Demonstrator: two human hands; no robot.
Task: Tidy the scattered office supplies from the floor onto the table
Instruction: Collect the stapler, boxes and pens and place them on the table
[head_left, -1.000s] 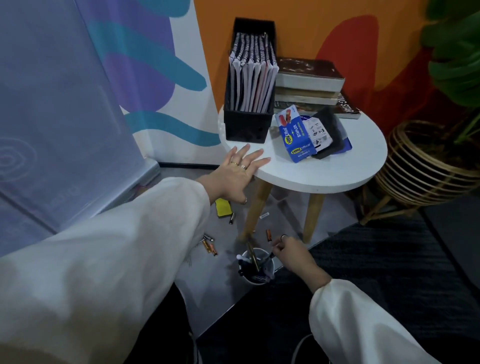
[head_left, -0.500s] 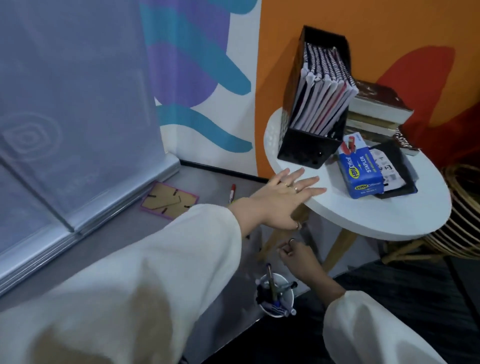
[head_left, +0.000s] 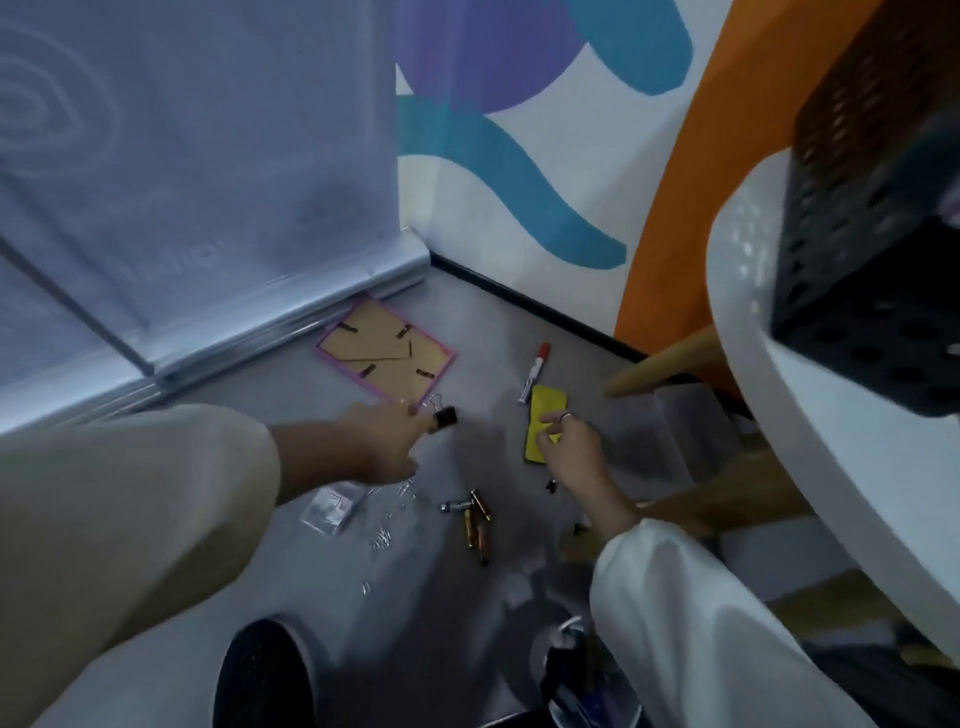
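Here the left hand (head_left: 387, 441) reaches out, its fingertips at the black clip (head_left: 444, 417) on the floor; grip unclear. The right hand (head_left: 569, 449) pinches the yellow pad (head_left: 544, 415), fingers curled.

Dim, cool indoor light; motion blur throughout, heaviest at 3 o'clock; wide-angle bending at edges; soft shadows on floor (head_left: 467, 322).

No readable text is showing anywhere. The grey roll-up banner (head_left: 197, 156) is carrying faint pale lettering near its bottom edge and a swirl logo at upper left, both too washed out to read. The red-capped marker (head_left: 535, 373) label is blurring out completely.
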